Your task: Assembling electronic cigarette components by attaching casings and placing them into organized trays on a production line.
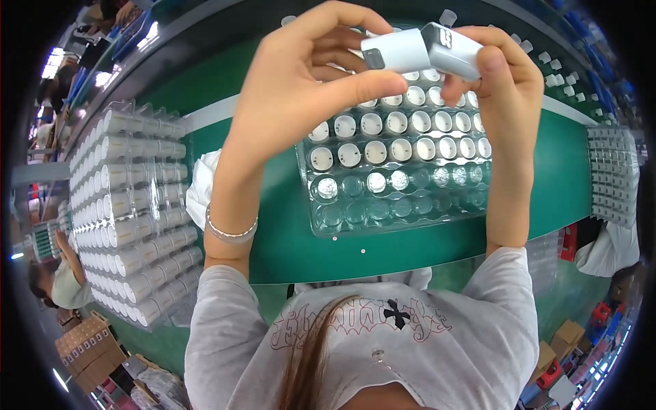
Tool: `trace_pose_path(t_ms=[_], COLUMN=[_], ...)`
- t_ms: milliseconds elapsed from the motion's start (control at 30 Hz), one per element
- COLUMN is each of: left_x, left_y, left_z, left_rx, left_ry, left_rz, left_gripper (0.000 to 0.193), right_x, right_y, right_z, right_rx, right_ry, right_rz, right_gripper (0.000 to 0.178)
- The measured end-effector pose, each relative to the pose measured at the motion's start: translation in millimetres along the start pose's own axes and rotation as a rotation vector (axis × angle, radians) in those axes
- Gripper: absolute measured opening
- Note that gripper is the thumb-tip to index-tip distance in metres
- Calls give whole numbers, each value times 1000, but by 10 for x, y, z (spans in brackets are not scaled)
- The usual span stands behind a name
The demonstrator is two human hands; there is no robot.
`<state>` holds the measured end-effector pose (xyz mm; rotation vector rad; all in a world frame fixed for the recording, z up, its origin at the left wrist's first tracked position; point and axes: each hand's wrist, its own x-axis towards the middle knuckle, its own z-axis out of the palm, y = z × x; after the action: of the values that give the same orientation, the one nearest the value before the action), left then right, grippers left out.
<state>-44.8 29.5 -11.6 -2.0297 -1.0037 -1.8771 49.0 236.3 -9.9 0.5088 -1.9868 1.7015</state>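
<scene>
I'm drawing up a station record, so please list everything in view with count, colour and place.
White part: one, white, in the left hand
Grey part: one, grey, in the right hand, against the white part
Tray: one, clear, on the bench
Cups: many, white, in the tray
Bench: one, green, under the tray
Loose pieces: many, white, upper right
Filled stacks: two, mostly white, left and right
Cartons: several, brown, lower left and lower right
Co-worker: at least one, pale top, far left
Hands: two, bare, above the tray: left hand, right hand
</scene>
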Motion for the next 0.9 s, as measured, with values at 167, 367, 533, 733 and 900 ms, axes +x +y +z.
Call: trace_pose_path(t_ms=[167, 367, 533, 733, 900], left_x=[-44, -125, -156, -156, -200], left_y=[181, 96, 67, 58, -85], left_z=[32, 62, 51, 50, 37], left_rx=[-226, -94, -122, -110, 65], left_ry=[324, 244, 248, 226, 173], left_rz=[-1227, -1141, -1164, -1180, -714], left_gripper=[28, 45, 48, 49, 31], right_x=[11, 15, -7, -4, 26], right_y=[68, 168, 255, 289, 280], right_z=[-22, 53, 58, 6, -25], right_rx=[94, 278, 472, 536, 272], right_ry=[45, -4, 7, -70, 4], right_rz=[387, 580, 632, 606, 241], right_gripper=[38, 44, 47, 46, 29])
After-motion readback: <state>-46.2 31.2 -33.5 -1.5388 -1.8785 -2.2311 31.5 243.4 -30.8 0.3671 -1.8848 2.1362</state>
